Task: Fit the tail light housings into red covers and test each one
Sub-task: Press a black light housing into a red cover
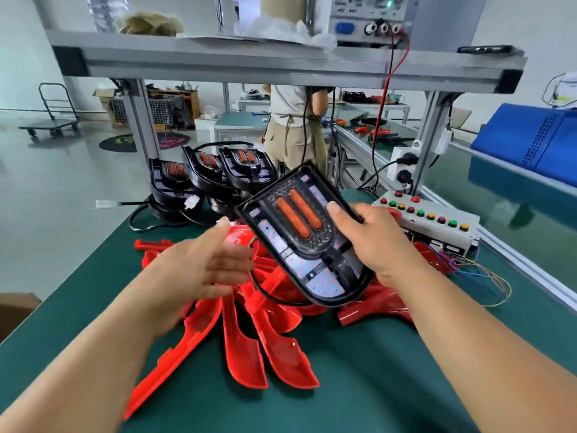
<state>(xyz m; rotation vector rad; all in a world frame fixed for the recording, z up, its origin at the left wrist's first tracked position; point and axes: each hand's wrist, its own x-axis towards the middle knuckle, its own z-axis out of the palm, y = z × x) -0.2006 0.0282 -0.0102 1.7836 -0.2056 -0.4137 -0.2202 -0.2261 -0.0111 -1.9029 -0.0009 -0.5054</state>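
My right hand (370,239) grips the right edge of a black tail light housing (301,235), thumb on its face, holding it tilted above the table. The housing shows two orange strips and pale reflector panels. My left hand (203,264) hovers just left of it, fingers straight and relaxed, holding nothing. Under both hands lies a pile of red covers (249,339) on the green table mat (390,370). Several more black housings (212,173) with cables stand stacked at the back of the table.
A grey test box with coloured buttons (427,218) and loose coloured wires sits at the right. A power supply (368,20) stands on the aluminium shelf above, a red lead hanging down. A person stands behind the bench. A blue sheet (530,139) lies far right.
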